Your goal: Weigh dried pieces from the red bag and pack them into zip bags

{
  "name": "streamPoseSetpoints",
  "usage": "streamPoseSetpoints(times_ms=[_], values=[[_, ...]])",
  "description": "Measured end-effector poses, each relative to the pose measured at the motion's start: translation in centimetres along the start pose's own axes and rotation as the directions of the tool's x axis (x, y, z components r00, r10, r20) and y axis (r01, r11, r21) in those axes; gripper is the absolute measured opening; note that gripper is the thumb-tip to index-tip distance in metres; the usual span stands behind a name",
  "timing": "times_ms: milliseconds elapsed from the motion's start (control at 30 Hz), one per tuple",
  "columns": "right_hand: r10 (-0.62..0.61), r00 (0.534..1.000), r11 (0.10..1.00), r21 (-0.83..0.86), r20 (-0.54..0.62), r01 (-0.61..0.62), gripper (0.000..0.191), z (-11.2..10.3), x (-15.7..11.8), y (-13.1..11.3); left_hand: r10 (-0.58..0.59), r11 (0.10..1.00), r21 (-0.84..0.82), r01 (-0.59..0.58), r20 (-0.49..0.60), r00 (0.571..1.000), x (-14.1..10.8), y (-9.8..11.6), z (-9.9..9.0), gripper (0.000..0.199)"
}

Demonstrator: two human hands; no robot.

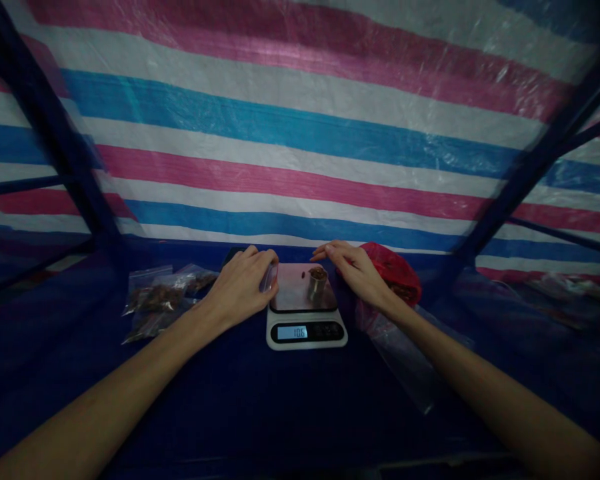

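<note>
1. Far left on the cloth (290, 413): filled bags (160, 297), already packed.
2. Left hand (243, 283), curled round a clear bag (269, 277) by the scale (306, 331).
3. Cup (317, 283) on scale, reading 10.6, unbagged.
4. Right hand (355, 270), flat, open, holding nothing, touching red bag (395, 270).

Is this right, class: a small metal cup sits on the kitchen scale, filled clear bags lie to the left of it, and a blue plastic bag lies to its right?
Not quite. In the head view the plastic bag to the right of the kitchen scale is red, not blue. The rest holds: the small metal cup sits on the scale, and filled clear bags lie to its left.
</note>
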State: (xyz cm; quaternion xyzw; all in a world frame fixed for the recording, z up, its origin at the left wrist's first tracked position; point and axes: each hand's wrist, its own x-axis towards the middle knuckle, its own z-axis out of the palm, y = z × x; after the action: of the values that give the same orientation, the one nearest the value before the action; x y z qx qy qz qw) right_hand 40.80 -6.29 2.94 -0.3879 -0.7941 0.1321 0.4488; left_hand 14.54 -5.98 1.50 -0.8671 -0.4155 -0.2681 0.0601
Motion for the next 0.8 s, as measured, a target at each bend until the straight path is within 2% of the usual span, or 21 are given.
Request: streamPoseSetpoints(times_ms=[67, 100, 167, 200, 267, 300, 333, 400, 533, 667, 733, 800], values=[[0.036, 0.999, 0.999, 0.004, -0.039, -0.036, 0.042, -0.2, 0.7, 0.8, -0.001, 1.000, -0.002, 0.001, -0.007, 1.000, 0.0, 0.0, 0.0, 0.018], [0.060, 0.998, 0.998, 0.008, -0.023, -0.060, 0.038, -0.3, 1.2, 1.4, 0.002, 1.000, -0.004, -0.002, -0.011, 1.000, 0.0, 0.0, 0.0, 0.018], [0.101, 0.985, 0.994, 0.023, 0.137, -0.105, 0.027, -0.4, 2.7, 2.7, 0.004, 1.000, -0.012, -0.004, -0.015, 1.000, 0.1, 0.0, 0.1, 0.017], [0.110, 0.958, 0.992, 0.030, 0.265, -0.123, 0.022, -0.4, 3.5, 3.3, 0.001, 1.000, -0.019, -0.001, -0.013, 1.000, 0.1, 0.1, 0.1, 0.016], [0.105, 0.858, 0.988, 0.043, 0.502, -0.146, 0.019, -0.3, 4.9, 4.2, -0.012, 0.999, -0.032, 0.012, -0.007, 1.000, 0.1, 0.2, 0.1, 0.015], [0.094, 0.809, 0.987, 0.051, 0.580, -0.152, 0.019, -0.2, 5.5, 4.4, -0.017, 0.999, -0.035, 0.017, -0.001, 1.000, 0.0, 0.2, 0.1, 0.014], [0.083, 0.772, 0.986, 0.059, 0.630, -0.155, 0.020, 0.0, 5.9, 4.5, -0.019, 0.999, -0.035, 0.019, 0.005, 1.000, 0.0, 0.2, 0.1, 0.014], [0.064, 0.741, 0.984, 0.079, 0.668, -0.157, 0.018, 0.2, 6.3, 4.4, -0.011, 0.999, -0.030, 0.011, 0.015, 1.000, -0.1, 0.2, 0.1, 0.014], [0.043, 0.736, 0.980, 0.114, 0.676, -0.161, 0.016, 0.7, 6.3, 3.9, 0.006, 1.000, -0.015, -0.006, 0.018, 1.000, -0.1, 0.2, 0.1, 0.015], [-0.021, 0.757, 0.987, 0.135, 0.654, -0.089, 0.016, 1.2, 6.3, 4.2, 0.025, 1.000, -0.012, -0.025, 0.011, 1.000, -0.1, 0.2, 0.2, 0.014], [-0.017, 0.762, 0.991, 0.114, 0.648, -0.074, 0.017, 1.2, 6.5, 4.4, 0.019, 1.000, -0.011, -0.019, 0.013, 1.000, -0.1, 0.3, 0.2, 0.014], [0.017, 0.785, 0.995, 0.071, 0.619, -0.077, 0.018, 0.8, 6.7, 4.5, 0.010, 1.000, -0.014, -0.010, 0.012, 1.000, -0.1, 0.3, 0.2, 0.014]])
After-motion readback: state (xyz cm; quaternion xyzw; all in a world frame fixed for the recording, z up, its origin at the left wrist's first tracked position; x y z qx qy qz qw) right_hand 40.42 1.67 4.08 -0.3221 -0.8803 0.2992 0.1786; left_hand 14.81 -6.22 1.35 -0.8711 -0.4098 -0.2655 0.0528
